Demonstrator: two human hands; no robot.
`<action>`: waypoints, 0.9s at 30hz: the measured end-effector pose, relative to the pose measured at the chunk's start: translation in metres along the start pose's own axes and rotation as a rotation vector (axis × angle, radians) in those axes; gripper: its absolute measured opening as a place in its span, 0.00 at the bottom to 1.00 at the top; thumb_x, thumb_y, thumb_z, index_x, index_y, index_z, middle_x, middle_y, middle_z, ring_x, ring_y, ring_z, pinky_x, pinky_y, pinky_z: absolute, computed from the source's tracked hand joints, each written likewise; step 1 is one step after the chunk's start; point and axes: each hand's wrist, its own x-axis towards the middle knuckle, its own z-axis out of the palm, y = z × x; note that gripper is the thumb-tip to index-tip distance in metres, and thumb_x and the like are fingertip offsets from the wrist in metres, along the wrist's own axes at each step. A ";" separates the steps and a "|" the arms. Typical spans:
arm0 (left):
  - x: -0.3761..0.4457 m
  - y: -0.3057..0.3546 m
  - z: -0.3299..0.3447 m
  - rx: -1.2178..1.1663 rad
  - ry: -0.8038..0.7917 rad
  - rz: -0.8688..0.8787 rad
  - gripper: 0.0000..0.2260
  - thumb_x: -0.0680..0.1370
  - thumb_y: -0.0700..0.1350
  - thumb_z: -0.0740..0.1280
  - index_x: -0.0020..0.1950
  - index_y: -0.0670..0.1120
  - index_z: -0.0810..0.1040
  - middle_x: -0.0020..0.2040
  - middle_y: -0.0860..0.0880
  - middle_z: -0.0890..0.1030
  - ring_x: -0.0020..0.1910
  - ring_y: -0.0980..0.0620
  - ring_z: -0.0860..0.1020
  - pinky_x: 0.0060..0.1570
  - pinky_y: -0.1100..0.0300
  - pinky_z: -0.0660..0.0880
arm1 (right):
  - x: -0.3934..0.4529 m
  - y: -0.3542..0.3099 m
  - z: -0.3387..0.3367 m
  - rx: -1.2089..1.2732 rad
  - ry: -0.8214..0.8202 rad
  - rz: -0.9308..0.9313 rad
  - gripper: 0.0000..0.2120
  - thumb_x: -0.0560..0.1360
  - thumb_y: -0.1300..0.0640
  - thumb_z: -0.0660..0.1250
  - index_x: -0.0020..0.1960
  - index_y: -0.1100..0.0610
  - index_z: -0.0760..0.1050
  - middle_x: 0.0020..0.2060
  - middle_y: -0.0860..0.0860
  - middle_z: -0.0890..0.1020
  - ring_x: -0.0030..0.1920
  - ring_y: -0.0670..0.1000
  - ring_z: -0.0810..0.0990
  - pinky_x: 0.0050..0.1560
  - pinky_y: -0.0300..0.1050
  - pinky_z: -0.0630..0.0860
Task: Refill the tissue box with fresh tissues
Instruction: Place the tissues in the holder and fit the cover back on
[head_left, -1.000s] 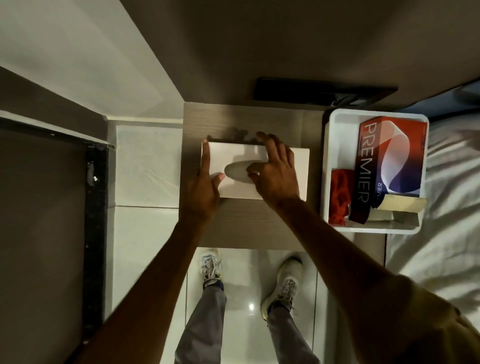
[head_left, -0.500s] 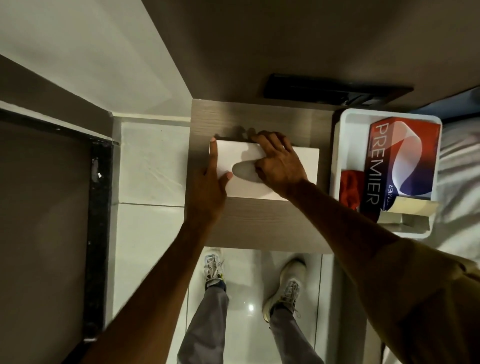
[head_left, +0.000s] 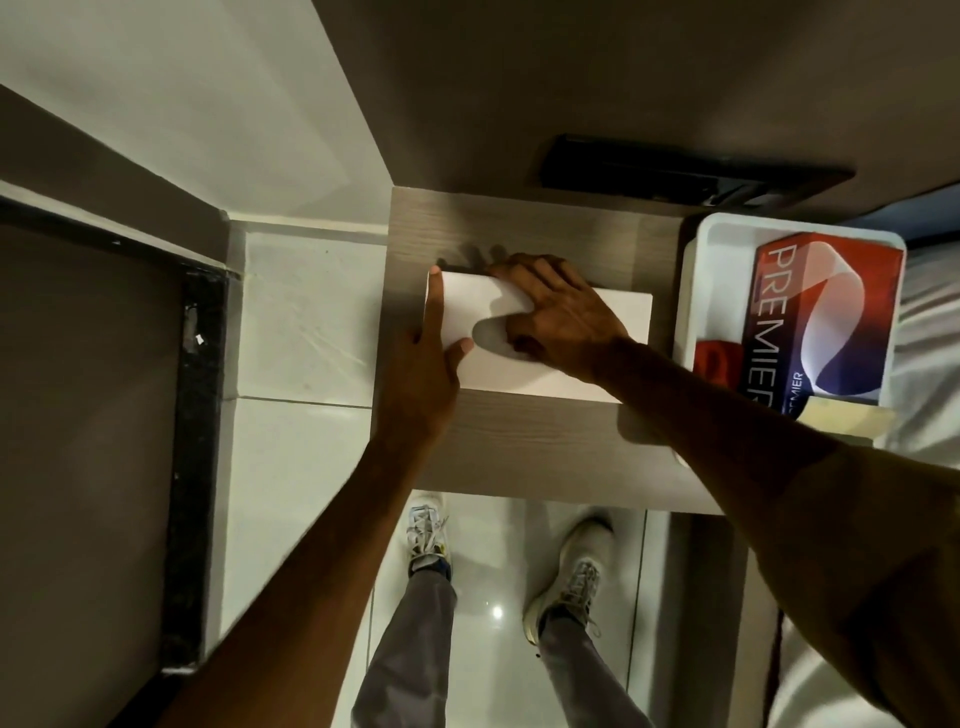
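A white tissue box (head_left: 519, 369) with an oval slot on top lies on the small wooden bedside table (head_left: 519, 447). My left hand (head_left: 423, 374) clasps its left end, index finger stretched along the edge and thumb resting on the top. My right hand (head_left: 558, 317) lies flat over the middle of the box, fingers reaching its far edge and thumb at the slot. A red and blue PREMIER tissue pack (head_left: 821, 322), its end flap torn open, lies in a white tray (head_left: 691, 291) to the right.
A red cloth (head_left: 714, 358) sits in the tray beside the pack. A dark panel (head_left: 675, 171) hangs on the wall behind the table. White bedding (head_left: 930, 332) is at the right. Tiled floor and my shoes lie below the table's front edge.
My right hand slid left and further back across the box top, fingers now at its far edge. The left hand kept its hold on the left end. The camera shifted slightly.
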 end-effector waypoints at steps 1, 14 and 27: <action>0.000 -0.001 0.000 -0.003 0.000 -0.004 0.33 0.83 0.57 0.59 0.83 0.52 0.48 0.69 0.40 0.74 0.62 0.42 0.76 0.58 0.45 0.77 | -0.001 -0.001 0.000 -0.025 0.020 -0.022 0.24 0.77 0.44 0.67 0.69 0.55 0.76 0.80 0.54 0.60 0.79 0.59 0.57 0.79 0.55 0.55; -0.002 0.004 -0.003 -0.043 -0.004 0.004 0.33 0.83 0.54 0.60 0.83 0.49 0.49 0.70 0.41 0.73 0.63 0.44 0.76 0.60 0.46 0.77 | -0.005 0.002 -0.003 -0.174 0.084 -0.151 0.15 0.73 0.46 0.73 0.55 0.54 0.83 0.77 0.58 0.66 0.77 0.64 0.62 0.78 0.64 0.57; -0.006 0.006 0.000 -0.008 0.014 -0.008 0.33 0.83 0.52 0.62 0.83 0.54 0.47 0.77 0.46 0.67 0.67 0.46 0.74 0.63 0.46 0.76 | -0.059 -0.015 -0.002 -0.023 0.305 0.153 0.13 0.79 0.49 0.66 0.57 0.57 0.77 0.72 0.57 0.72 0.72 0.60 0.68 0.73 0.59 0.66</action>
